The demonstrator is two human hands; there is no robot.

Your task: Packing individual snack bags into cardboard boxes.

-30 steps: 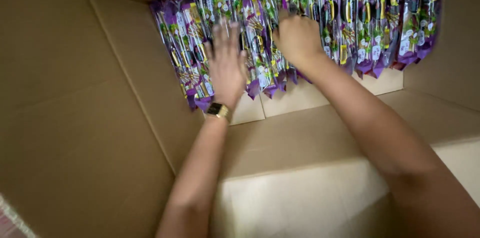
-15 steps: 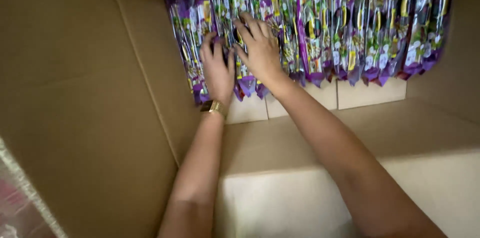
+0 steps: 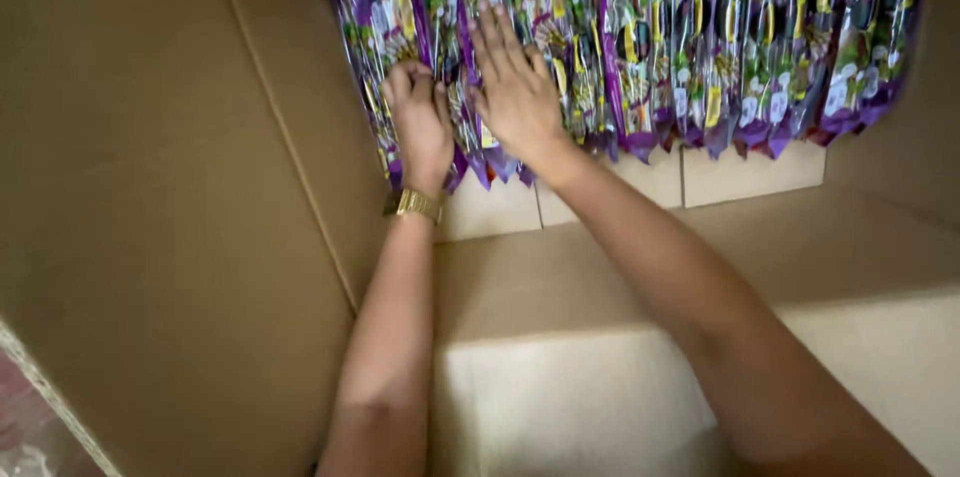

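At the far wall of the box: a row of purple snack packets (image 3: pixel 640 47) stands on edge, packed side by side from the left corner across to the right, glossy wrappers with green and yellow print.
Packet position: they lean against the back of the cardboard box (image 3: pixel 180 237), their lower ends resting on the box floor, the left-most ones pressed into the corner.
Right hand: the right hand (image 3: pixel 515 92) lies flat on the packets near the left end of the row, palm down, fingers (image 3: pixel 492 37) stretched out and spread, pressing on the wrappers and gripping nothing.
Left hand: the left hand (image 3: pixel 420 122) sits just beside the right one, closer to the corner, fingers curled in over the edges of the left-most packets; it looks to be pinching a packet or two, though how firmly I cannot tell.
Hands together: the two are nearly touching, side by side on the same cluster of packets.
Wrist: a gold watch (image 3: pixel 412 204) circles the left wrist, just below the packets' lower ends.
Arms: both bare forearms reach down into the box from the near side, the right one crossing in at a slant from the lower right.
Box floor: pale cardboard flaps (image 3: pixel 740 177) show beneath the row, with a seam between them.
Box walls: the tall left wall fills the left of the view, and a sunlit patch (image 3: pixel 560 397) falls on the near wall between the arms.
Outside: a sliver of reddish floor (image 3: pixel 25 417) peeks past the box's lower left edge.
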